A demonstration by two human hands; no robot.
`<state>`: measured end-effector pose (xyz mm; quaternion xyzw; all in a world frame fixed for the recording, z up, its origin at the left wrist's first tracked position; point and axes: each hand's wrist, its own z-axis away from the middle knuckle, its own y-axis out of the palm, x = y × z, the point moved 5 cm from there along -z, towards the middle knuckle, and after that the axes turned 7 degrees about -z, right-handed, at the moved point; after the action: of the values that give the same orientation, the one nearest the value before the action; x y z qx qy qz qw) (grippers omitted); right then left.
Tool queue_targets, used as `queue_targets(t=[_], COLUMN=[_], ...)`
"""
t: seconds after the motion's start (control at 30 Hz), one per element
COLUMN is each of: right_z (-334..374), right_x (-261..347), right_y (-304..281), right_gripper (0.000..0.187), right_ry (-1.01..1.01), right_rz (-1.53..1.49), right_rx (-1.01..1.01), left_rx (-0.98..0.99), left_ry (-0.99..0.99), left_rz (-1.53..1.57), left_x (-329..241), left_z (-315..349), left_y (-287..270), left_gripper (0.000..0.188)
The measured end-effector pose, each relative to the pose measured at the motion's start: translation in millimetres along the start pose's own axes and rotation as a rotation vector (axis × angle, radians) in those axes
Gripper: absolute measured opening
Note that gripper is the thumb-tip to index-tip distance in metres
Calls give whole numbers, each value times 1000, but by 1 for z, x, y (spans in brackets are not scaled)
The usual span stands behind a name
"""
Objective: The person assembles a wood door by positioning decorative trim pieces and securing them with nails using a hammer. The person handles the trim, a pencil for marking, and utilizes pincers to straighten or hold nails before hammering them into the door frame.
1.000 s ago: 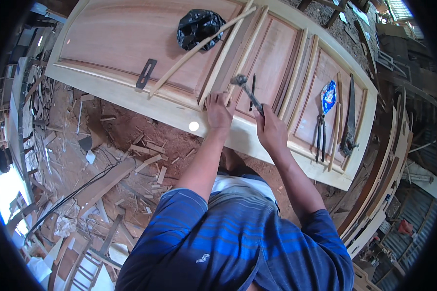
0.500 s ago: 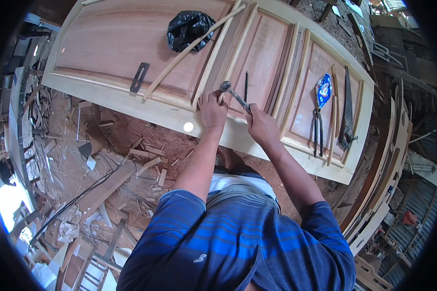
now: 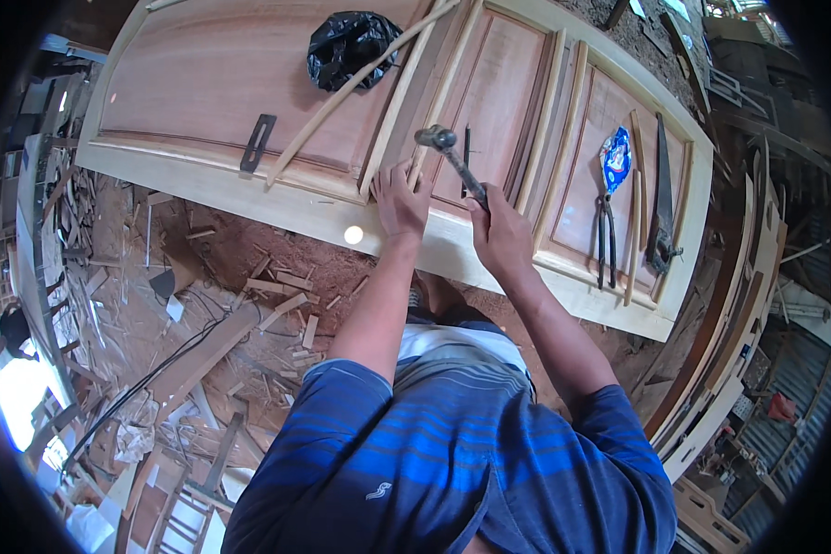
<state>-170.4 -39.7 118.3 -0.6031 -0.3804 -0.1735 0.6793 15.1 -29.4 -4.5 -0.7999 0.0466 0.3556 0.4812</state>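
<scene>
From where I watch, the right hand [image 3: 505, 235] has its fingers wrapped around the hammer [image 3: 459, 165], low on the handle, which I take to leave room for the head to swing. That head hangs over the panelled wooden door [image 3: 231, 192], just beyond the left hand [image 3: 402, 205]; I can't judge its height. The left fingers rest at the near end of a pale moulding [image 3: 448, 88], probably to steady it. The hammer partly hides that spot from me, so I cannot tell whether they pinch the wood or merely press.

Just beside the hammer, a thin dark rod [image 3: 466, 152] lies on the same panel, close enough to be knocked. Left of the hands, a loose strip [image 3: 342, 92] slants over the door in front of a black plastic bag [image 3: 346, 46], cramping that side; a slotted dark plate [image 3: 258, 143] lies near its lower end. On the right, well apart from the hands, pincers [image 3: 607, 245], a blue packet [image 3: 616, 162], thin sticks [image 3: 634, 231] and a handsaw [image 3: 663, 203] sit together, seemingly parked within reach. Offcuts [image 3: 291, 280] litter the floor below, awkward for footing.
</scene>
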Motion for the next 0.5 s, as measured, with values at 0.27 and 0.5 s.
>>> queue_targets(t=[0.27,0.5], right_z=[-2,-1], right_x=[-37,-28], right_y=[19,17], right_gripper=[27,27], right_ry=[112,2], right_rz=[138,55], right_rx=[151,39], left_rx=[54,22], left_ry=[-14,15], left_rz=[-55,-45], left_x=[2,2], left_z=[4,5], left_y=[4,5], left_gripper=[35,34])
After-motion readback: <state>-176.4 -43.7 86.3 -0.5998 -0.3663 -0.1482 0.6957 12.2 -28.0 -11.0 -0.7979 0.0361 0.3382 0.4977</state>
